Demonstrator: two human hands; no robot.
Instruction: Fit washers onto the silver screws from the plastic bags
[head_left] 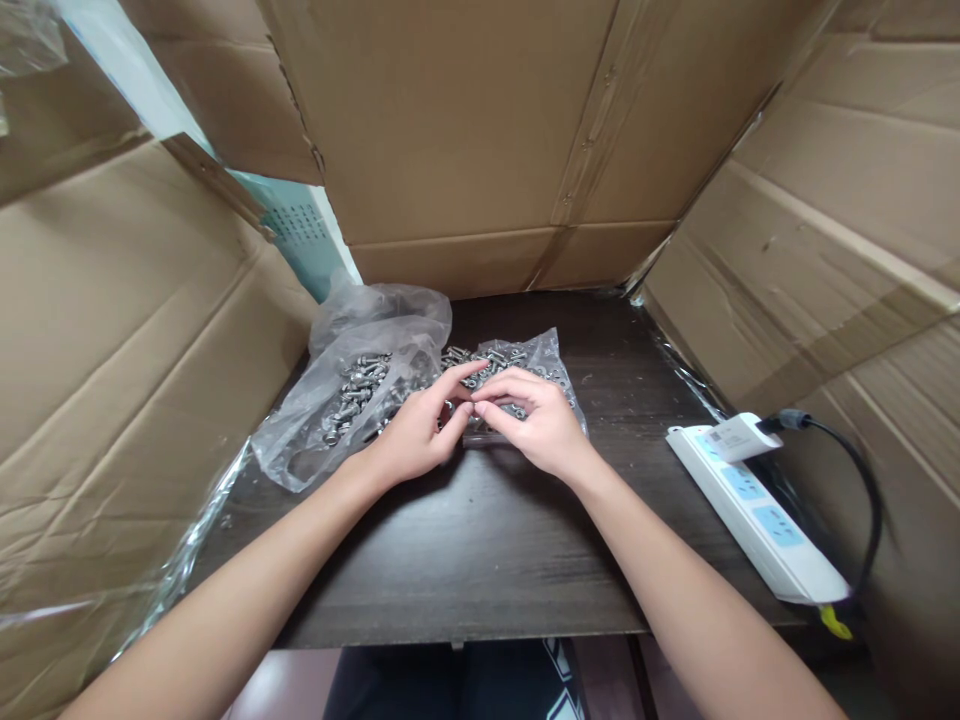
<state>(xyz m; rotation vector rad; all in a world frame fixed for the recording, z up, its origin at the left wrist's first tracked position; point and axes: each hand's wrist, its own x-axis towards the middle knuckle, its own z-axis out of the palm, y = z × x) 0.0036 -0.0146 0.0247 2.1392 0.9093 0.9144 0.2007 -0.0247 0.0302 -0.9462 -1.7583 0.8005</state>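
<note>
My left hand (420, 430) and my right hand (536, 420) meet fingertip to fingertip over the middle of a dark wooden table (480, 540). Both have their fingers curled and pinched together around a small metal part that I cannot make out. Under and behind the hands lies a clear plastic bag (337, 400) spread open, with a heap of small silver screws and nuts (360, 385) on it. More of the metal parts (495, 358) lie on plastic just behind my right hand.
Cardboard walls (112, 380) close in the table on the left, back and right. A white power strip (757, 510) with a plugged-in adapter and black cable lies at the right edge. A pale green paper (300, 235) shows in the back-left gap.
</note>
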